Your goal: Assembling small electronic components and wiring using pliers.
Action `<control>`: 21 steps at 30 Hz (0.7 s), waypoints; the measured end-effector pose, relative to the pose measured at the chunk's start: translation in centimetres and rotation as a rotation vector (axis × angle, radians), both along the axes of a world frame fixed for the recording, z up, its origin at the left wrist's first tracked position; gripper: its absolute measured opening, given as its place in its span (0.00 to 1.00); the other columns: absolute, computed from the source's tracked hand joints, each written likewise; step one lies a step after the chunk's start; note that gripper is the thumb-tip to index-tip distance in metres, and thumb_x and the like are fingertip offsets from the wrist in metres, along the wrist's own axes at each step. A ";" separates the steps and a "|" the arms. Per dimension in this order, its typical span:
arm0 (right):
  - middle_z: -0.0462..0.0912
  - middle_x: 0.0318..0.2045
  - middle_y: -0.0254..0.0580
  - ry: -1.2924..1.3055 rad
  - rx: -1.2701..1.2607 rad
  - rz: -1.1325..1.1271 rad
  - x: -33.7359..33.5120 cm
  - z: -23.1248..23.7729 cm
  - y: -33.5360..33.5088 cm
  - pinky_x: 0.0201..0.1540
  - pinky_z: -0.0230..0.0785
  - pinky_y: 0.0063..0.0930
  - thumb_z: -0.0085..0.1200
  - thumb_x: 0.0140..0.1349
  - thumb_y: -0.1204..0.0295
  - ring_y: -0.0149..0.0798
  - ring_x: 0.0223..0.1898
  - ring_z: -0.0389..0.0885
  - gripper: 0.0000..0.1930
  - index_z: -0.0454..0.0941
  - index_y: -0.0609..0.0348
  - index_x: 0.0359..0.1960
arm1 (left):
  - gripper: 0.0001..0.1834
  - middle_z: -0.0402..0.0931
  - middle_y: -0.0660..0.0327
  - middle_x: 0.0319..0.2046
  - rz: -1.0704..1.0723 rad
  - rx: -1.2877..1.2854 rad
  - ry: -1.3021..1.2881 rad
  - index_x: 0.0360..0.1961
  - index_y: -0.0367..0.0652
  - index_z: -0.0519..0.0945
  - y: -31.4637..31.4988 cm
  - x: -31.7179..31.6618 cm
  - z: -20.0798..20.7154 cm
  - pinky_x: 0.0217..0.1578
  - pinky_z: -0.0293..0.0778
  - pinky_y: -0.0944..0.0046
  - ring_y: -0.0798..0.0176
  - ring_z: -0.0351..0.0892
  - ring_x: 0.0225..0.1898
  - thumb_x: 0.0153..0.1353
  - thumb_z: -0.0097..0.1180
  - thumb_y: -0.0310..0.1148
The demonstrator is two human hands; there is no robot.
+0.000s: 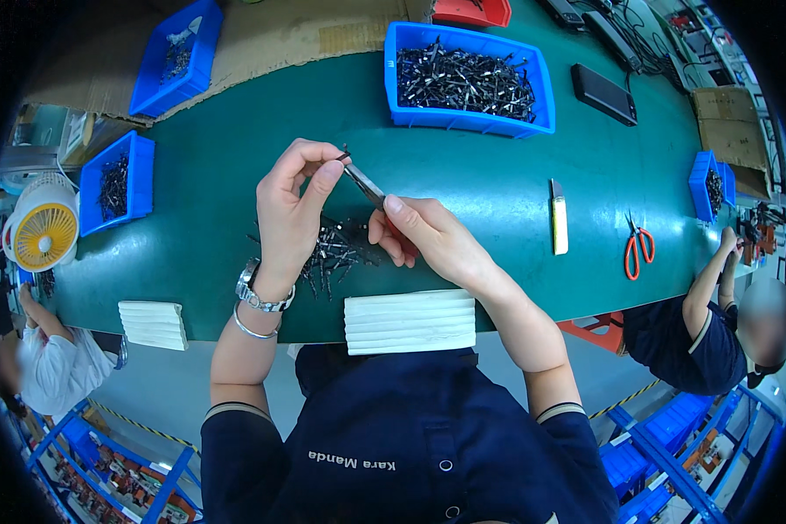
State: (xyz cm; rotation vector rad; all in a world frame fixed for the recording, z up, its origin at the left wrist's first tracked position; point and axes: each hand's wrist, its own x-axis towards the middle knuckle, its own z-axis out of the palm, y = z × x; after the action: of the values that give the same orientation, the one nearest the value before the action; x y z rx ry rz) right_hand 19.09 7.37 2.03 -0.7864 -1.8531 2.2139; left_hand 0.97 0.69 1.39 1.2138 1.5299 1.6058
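Fingertips pinched together, my left hand (295, 196) holds a small thin black part (345, 158) above the green table. My right hand (441, 240) is wrapped round red-handled pliers (365, 183), whose slim metal jaws reach up to the black part at my left fingertips. Whether the jaws grip the part is too small to tell. A loose pile of similar black parts (330, 255) lies on the table below my hands, partly hidden by my left wrist. In front of my body, a pale ribbed pad (410, 322) lies at the table edge.
A blue bin (541, 112) full of black parts stands at the far side. Two smaller blue bins (143, 175) (203, 65) and a yellow-white fan (45, 234) are left. A utility knife (559, 218) and red-handled scissors (638, 253) lie right. Co-workers sit at both sides.
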 end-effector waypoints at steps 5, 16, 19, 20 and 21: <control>0.65 0.15 0.28 -0.018 0.033 -0.008 -0.1 0.1 0.0 0.23 0.57 0.20 0.29 0.73 0.51 0.24 0.19 0.63 0.28 0.72 0.61 0.27 | 0.08 0.77 0.63 0.33 0.048 0.019 0.148 0.39 0.36 0.77 0.1 0.1 -0.3 0.39 0.71 0.72 0.71 0.76 0.36 0.62 0.57 0.29; 0.72 0.16 0.47 -0.153 0.583 -0.196 -0.8 -0.1 -0.9 0.26 0.64 0.40 0.37 0.71 0.57 0.48 0.20 0.72 0.22 0.72 0.62 0.26 | 0.11 0.74 0.62 0.29 0.070 -0.075 0.193 0.32 0.36 0.73 0.1 0.2 -0.8 0.36 0.70 0.70 0.69 0.73 0.31 0.63 0.56 0.34; 0.76 0.17 0.50 -0.221 0.738 -0.226 -0.9 -0.3 -1.3 0.26 0.68 0.47 0.40 0.70 0.58 0.56 0.22 0.77 0.20 0.72 0.61 0.26 | 0.11 0.71 0.62 0.28 0.040 0.020 0.249 0.31 0.37 0.71 0.4 -0.1 -1.5 0.34 0.69 0.70 0.68 0.70 0.30 0.64 0.56 0.34; 0.76 0.17 0.50 -0.251 0.834 -0.251 -1.0 -0.5 -1.4 0.25 0.68 0.47 0.41 0.70 0.59 0.56 0.22 0.77 0.20 0.71 0.61 0.26 | 0.11 0.71 0.62 0.28 0.041 0.019 0.249 0.31 0.37 0.71 0.4 -0.2 -1.7 0.34 0.69 0.70 0.68 0.70 0.30 0.64 0.56 0.34; 0.76 0.17 0.50 -0.250 0.832 -0.249 -1.1 -0.5 -1.5 0.25 0.68 0.47 0.41 0.70 0.59 0.56 0.22 0.77 0.20 0.71 0.61 0.26 | 0.11 0.70 0.61 0.28 0.045 0.041 0.266 0.30 0.38 0.70 0.4 -0.2 -2.0 0.33 0.68 0.69 0.68 0.69 0.29 0.64 0.55 0.34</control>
State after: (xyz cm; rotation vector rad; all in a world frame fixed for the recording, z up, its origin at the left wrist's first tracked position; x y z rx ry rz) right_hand 18.02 5.89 1.53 -1.0399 -2.3358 1.0547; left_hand 0.72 1.10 -0.56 1.4739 1.7039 1.5593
